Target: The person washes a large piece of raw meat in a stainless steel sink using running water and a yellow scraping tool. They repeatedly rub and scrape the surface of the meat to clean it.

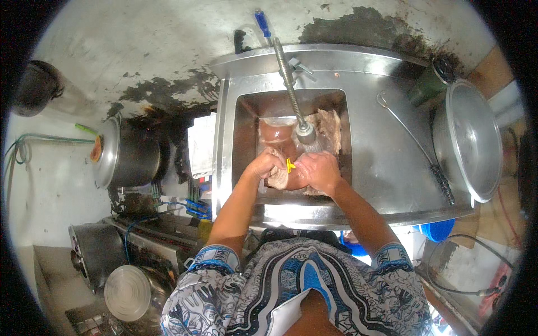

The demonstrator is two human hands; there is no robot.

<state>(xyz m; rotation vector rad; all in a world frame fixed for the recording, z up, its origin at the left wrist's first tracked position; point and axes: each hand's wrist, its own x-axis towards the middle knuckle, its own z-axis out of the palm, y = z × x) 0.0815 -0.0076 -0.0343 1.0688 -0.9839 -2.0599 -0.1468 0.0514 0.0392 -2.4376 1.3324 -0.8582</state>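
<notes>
My left hand (267, 163) grips a pale, folded edge of a large piece of raw meat with smooth skin (297, 178), low in the steel sink basin (246, 138). My right hand (320, 171) lies over the right part of this piece. A small yellow T-shaped tool, apparently a disposable razor (290, 165), points left out of my right hand; its handle is hidden by my fingers. Just above my hands, the spring-hose faucet (290, 84) sends water from its spray head (306, 133). More pale meat (330, 126) lies along the basin's right side, and a reddish piece (275, 132) lies behind my left hand.
A long-handled metal hook tool (414, 143) rests on the drainboard (374, 168), beside a large aluminium basin (473, 140). To the left are a white cloth (202, 145) and a large lidded pot (134, 153). A blue-handled screwdriver (262, 23) stands behind the faucet.
</notes>
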